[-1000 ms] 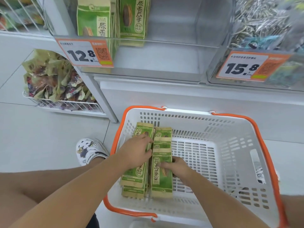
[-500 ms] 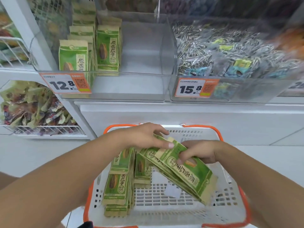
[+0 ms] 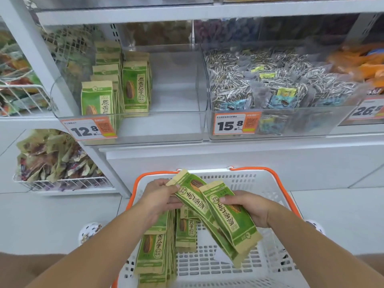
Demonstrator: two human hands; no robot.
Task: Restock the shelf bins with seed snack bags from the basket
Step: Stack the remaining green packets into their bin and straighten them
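Note:
A stack of green seed snack bags (image 3: 223, 221) is held tilted above the white basket (image 3: 268, 183) with orange handles. My left hand (image 3: 160, 198) pinches the stack's upper end. My right hand (image 3: 249, 206) grips its middle from the right. More green bags (image 3: 153, 248) lie in the basket's left half. Above, the clear shelf bin (image 3: 172, 129) with the 12.8 tag holds several upright green bags (image 3: 135, 88) at its left; its right half is bare.
A second clear bin (image 3: 280, 129) tagged 15.8, full of striped seed packs, stands to the right. A wire basket of mixed snack bags (image 3: 56, 163) sits low on the left. A white shelf base (image 3: 207, 159) runs behind the basket. Patterned shoes show beside it.
Both hands have lifted the stack of bags out of the basket and raised it a little higher. The view has tilted up, showing more of the shelf bins.

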